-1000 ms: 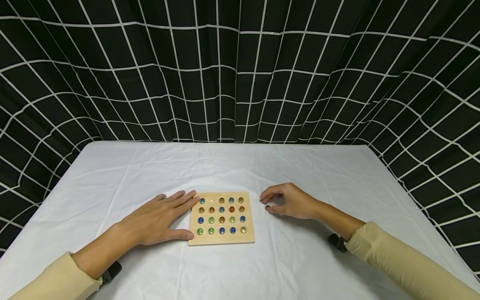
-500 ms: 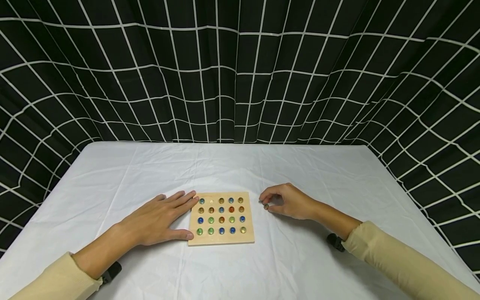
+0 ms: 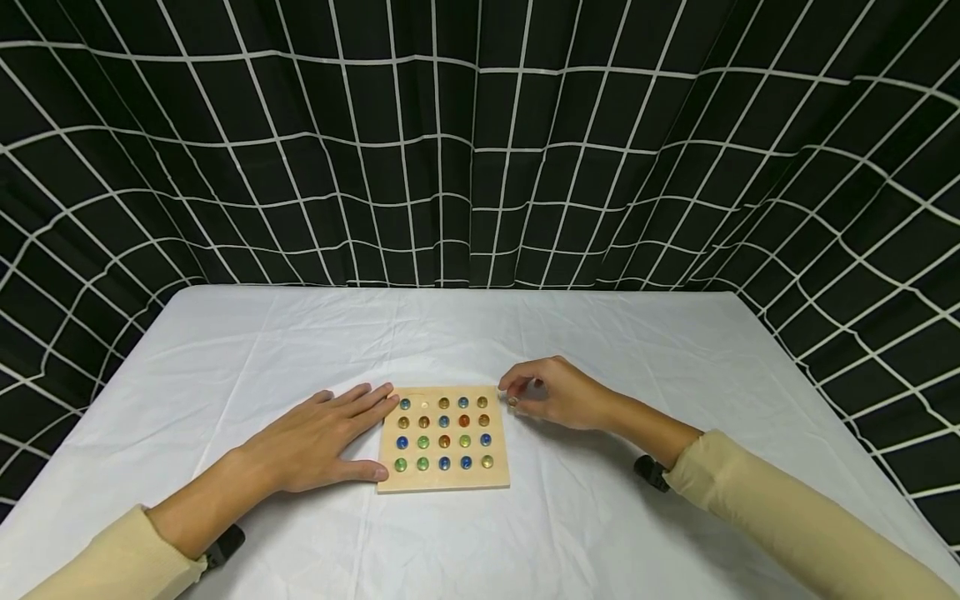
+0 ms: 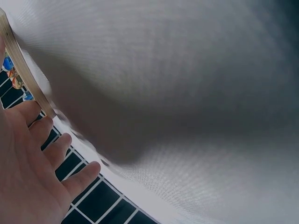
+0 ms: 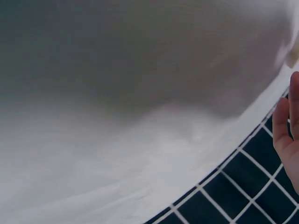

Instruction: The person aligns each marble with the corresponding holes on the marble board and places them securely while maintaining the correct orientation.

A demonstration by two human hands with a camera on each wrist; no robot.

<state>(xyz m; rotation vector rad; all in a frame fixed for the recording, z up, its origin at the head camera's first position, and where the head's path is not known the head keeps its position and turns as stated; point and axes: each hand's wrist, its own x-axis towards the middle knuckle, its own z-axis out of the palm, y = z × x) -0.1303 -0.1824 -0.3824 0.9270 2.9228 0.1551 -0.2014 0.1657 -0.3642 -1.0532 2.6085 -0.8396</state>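
Note:
A light wooden board (image 3: 442, 481) with rows of coloured glass marbles (image 3: 444, 442) lies on the white-covered table. In its far row, the second hollow from the left holds no marble. My left hand (image 3: 311, 442) rests flat against the board's left side, fingertips and thumb on the edge. In the left wrist view, the board's side (image 4: 28, 74) shows beyond the spread fingers. My right hand (image 3: 566, 396) pinches a small brownish marble (image 3: 512, 402) between thumb and index finger, just right of the board's far right corner. In the right wrist view that marble is hidden.
The white cloth (image 3: 337, 333) has light creases and spreads all round the board. A black curtain with a white grid (image 3: 420, 167) hangs behind the table and along both sides.
My right hand has moved left and slightly away from me, carrying the marble from the cloth toward the board. The left hand and the board have stayed in place.

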